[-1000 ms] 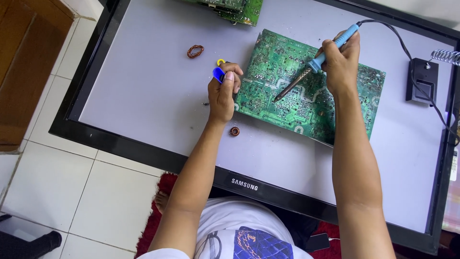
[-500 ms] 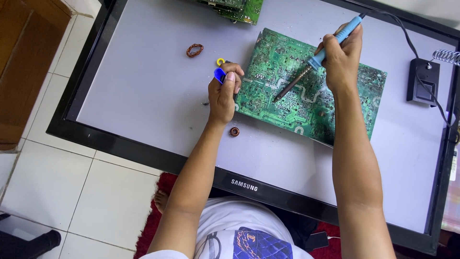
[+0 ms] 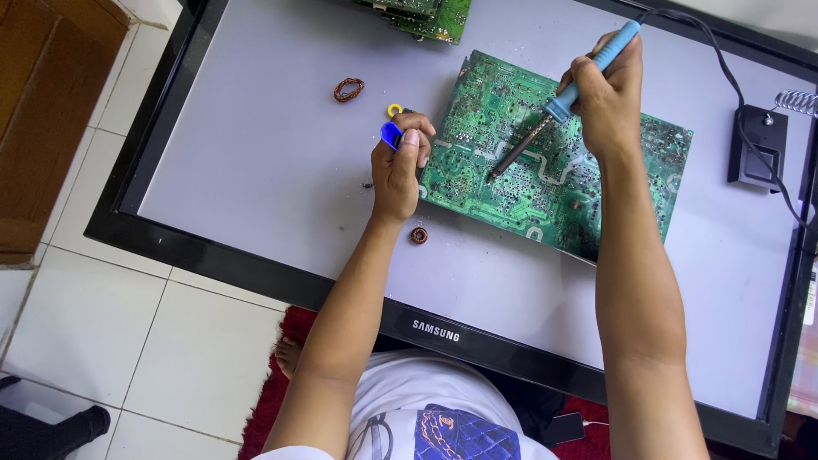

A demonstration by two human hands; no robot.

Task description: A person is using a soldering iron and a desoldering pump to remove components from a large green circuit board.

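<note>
A green circuit board (image 3: 596, 187) lies solder side up on a flat grey screen panel (image 3: 256, 145). My right hand (image 3: 607, 94) grips a blue-handled soldering iron (image 3: 558, 106), whose tip rests on the board near its middle. My left hand (image 3: 400, 162) sits at the board's left edge, closed around a small blue tool (image 3: 390, 135) with a yellow ring (image 3: 394, 110) just beyond it.
A copper wire coil (image 3: 348, 89) lies up left of my left hand, and a small ring coil (image 3: 418, 235) below it. Another green board (image 3: 426, 15) is at the top edge. A black iron stand (image 3: 757, 145) with a spring sits right. White floor tiles (image 3: 128, 341) at left.
My right hand has tilted the soldering iron a little, with the handle shifting slightly up. The left hand stays where it was.
</note>
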